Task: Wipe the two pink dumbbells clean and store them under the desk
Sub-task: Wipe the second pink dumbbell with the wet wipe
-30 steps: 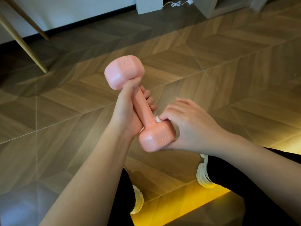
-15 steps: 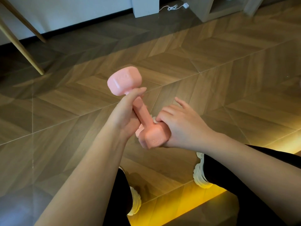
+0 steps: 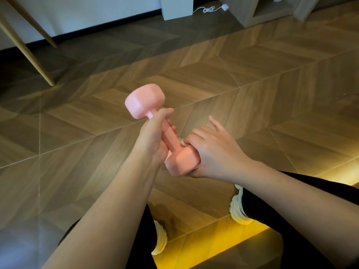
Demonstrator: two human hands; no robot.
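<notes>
Head view shows our left hand (image 3: 153,136) wrapped round the handle of a pink dumbbell (image 3: 144,101), thumb lying along the shaft toward the far head and fingertips curling out on the right side. We hold the dumbbell in the air above the floor (image 3: 252,78), tilted, with one head up and far left and the other down and near, between our two hands.

Our right hand (image 3: 213,152) cups that near head from the right. Its thumb and curled fingers pinch a small white wad (image 3: 182,141) against the spot where the handle meets the head, while the index finger sticks out straight, away from us. We cannot tell what the wad is made of; most of it is hidden under the fingers.

Both bare forearms reach in from the near edge. Below them we see our dark trouser legs and two pale shoes (image 3: 240,208), one under each arm, on the herringbone wood. A yellow glow (image 3: 213,241) lights the near strip of floor between our legs.

Far left, two slanted wooden legs (image 3: 27,49) stand on the floor. Along the far wall sit a white post (image 3: 175,6), a coiled white cable (image 3: 209,9) just to its right, and an open shelf unit (image 3: 250,14) in the far right corner.
</notes>
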